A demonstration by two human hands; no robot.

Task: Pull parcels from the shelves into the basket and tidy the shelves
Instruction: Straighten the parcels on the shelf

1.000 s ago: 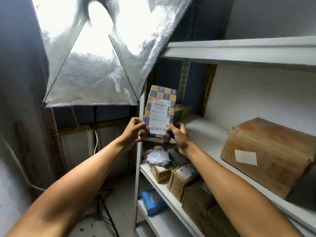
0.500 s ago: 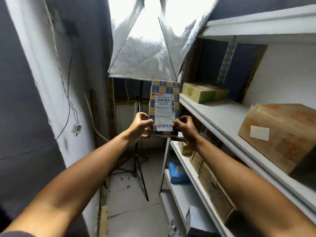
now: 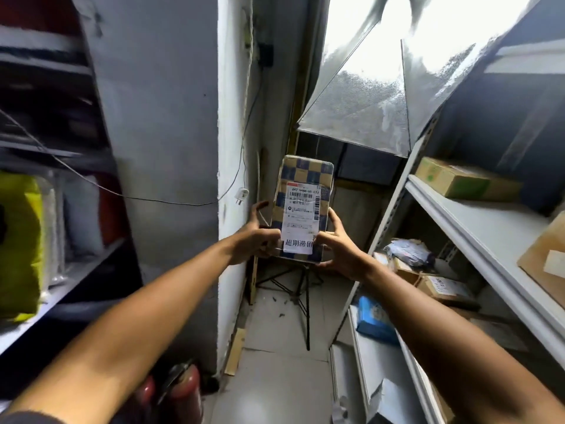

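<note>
- Both hands hold the checkered parcel [image 3: 301, 209] upright in mid-air, clear of the shelves [image 3: 477, 221] on the right.
- The left hand [image 3: 255, 240] and the right hand [image 3: 339, 249] each keep a curled grip on its lower edges.
- Step in hand, I judge: carrying it to the basket, which is not in view.
- The next move calls for finding the basket, then lowering the parcel in.

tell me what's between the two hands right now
In the head view, the checkered parcel stands upright between the left hand and the right hand, each gripping a lower side of it. Its shipping label faces the camera.
</note>
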